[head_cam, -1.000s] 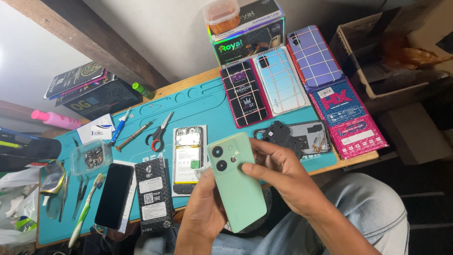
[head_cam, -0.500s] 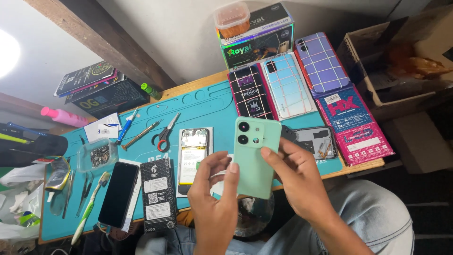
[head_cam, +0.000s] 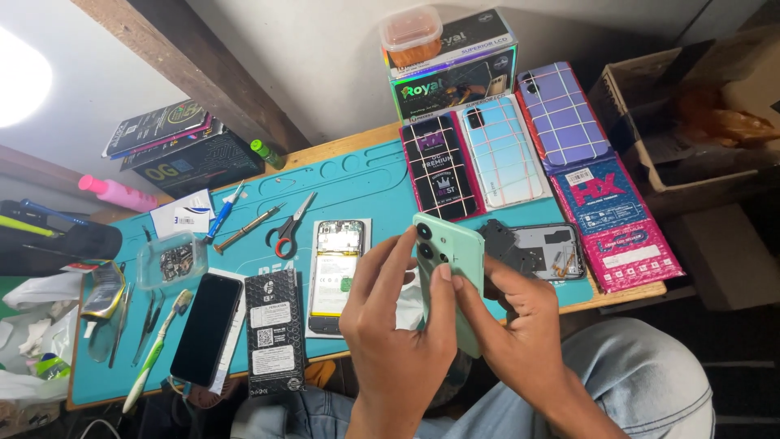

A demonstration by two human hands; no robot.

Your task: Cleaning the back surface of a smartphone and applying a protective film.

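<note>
Head camera looks down on both my hands holding the green phone back cover (head_cam: 452,276) upright above my lap, just in front of the counter (head_cam: 382,183) edge. My left hand (head_cam: 398,325) pinches its left side, with the forefinger laid up the edge near the camera rings; my right hand (head_cam: 520,325) grips the lower right side, thumb pressed on the face. I think the cover is bare, though its inner side is turned away from me. To handle it well I'd keep pressure on the edges only, fingers off the lenses, and avoid flexing the thin shell.

On the teal mat, the opened phone body (head_cam: 335,272) lies just beyond my left hand, and a dark inner frame (head_cam: 532,250) sits close behind my right. Scissors (head_cam: 288,228), a black battery pack (head_cam: 274,329) and a dark screen panel (head_cam: 205,328) lie further left. Those loose parts crowd the nearest bit of mat.
</note>
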